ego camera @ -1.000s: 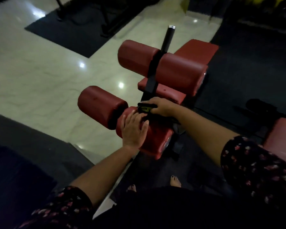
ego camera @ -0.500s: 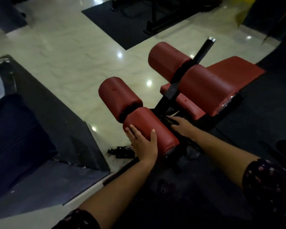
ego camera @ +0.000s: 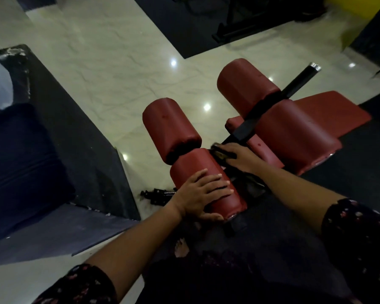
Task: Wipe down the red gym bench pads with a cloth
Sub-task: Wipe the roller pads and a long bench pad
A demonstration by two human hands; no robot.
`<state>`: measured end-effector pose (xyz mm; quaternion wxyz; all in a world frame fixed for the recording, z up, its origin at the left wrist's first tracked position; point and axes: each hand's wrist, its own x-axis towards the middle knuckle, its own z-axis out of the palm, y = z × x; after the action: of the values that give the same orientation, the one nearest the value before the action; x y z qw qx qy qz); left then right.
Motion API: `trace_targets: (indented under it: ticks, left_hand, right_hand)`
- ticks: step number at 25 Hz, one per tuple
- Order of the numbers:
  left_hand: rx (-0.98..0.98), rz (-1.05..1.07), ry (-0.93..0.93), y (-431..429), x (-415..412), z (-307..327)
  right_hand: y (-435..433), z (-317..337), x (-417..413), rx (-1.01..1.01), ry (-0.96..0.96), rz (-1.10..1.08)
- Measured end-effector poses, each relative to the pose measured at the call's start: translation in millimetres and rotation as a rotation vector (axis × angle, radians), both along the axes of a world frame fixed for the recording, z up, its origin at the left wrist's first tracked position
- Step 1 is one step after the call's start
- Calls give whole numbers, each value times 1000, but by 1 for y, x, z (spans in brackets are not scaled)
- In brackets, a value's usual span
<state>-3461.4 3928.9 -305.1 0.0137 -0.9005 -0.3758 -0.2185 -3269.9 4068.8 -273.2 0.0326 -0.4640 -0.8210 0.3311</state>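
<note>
While the light is poor, the layout reads well enough. Far left: dark floor mat [ego camera: 59, 132], with pale tiled floor [ego camera: 97, 62] beyond it. A small black fitting [ego camera: 157, 195] lies on the tile just beside the bench.

Lower left roller pad [ego camera: 169, 126]: bare, no hand on it.

Lower right roller pad [ego camera: 195, 167]: I have the left hand [ego camera: 203, 194] flat across its top near the end cap. Fingers are straight and spread, thumb down by the cap, holding nothing. Judgement: it is placed there to keep the roller from turning while the other hand rubs.

Right hand [ego camera: 237, 155]: sits at the inner end of that same pad, close to the black post [ego camera: 294, 84]. Its fingers lie over a dark wad with a yellowish patch, which I take to be the cloth [ego camera: 221, 153]. I cannot tell whether they pinch it or only press it down. The cloth touches the pad's inner edge, so wiping is at the lower roller.

Further right: upper roller pads [ego camera: 294, 132] and flat seat pad [ego camera: 331, 110], both well apart from the cloth. Judgement: these remain to be wiped.
</note>
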Motion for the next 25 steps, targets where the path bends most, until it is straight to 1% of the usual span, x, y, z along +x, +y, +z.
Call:
trace_targets:
  ticks: [2, 3, 5, 7, 9, 11, 13, 15, 17, 19, 20, 22, 23, 25]
  left_hand:
    - [38, 52, -88, -4, 1, -6]
    - [47, 135, -158, -8, 2, -9]
    - [14, 355, -309, -15, 1, -13]
    - [-104, 477, -377, -18, 0, -18]
    - [-191, 496, -374, -20, 0, -20]
    - [-204, 487, -359, -20, 0, -19]
    - [-192, 476, -381, -18, -2, -20]
    - [-162, 467, -397, -19, -1, -22]
    - [-119, 462, -395, -19, 0, -24]
    - [-107, 464, -401, -18, -1, -24]
    - [-113, 464, -406, -19, -1, -24]
    - [-116, 463, -405, -19, -2, -22]
    - [-111, 456, -396, -19, -4, -22]
    - [-91, 451, -365, -23, -4, -21]
  right_hand:
    - [19, 17, -37, 80, 71, 74]
    - [26, 28, -55, 129, 40, 141]
    - [38, 45, -70, 239, -119, 340]
    - [46, 51, -58, 238, -252, 480]
    - [40, 52, -44, 264, -301, 506]
    - [29, 56, -55, 426, -333, 573]
    - [22, 65, -84, 607, -404, 682]
    - [19, 73, -102, 716, -471, 788]
    - [19, 77, -96, 753, -567, 854]
    - [18, 83, -84, 741, -642, 860]
    - [16, 88, -86, 795, -642, 862]
    - [6, 90, -110, 916, -551, 882]
    - [-2, 89, -127, 934, -513, 930]
    - [-19, 79, -149, 933, -516, 1101]
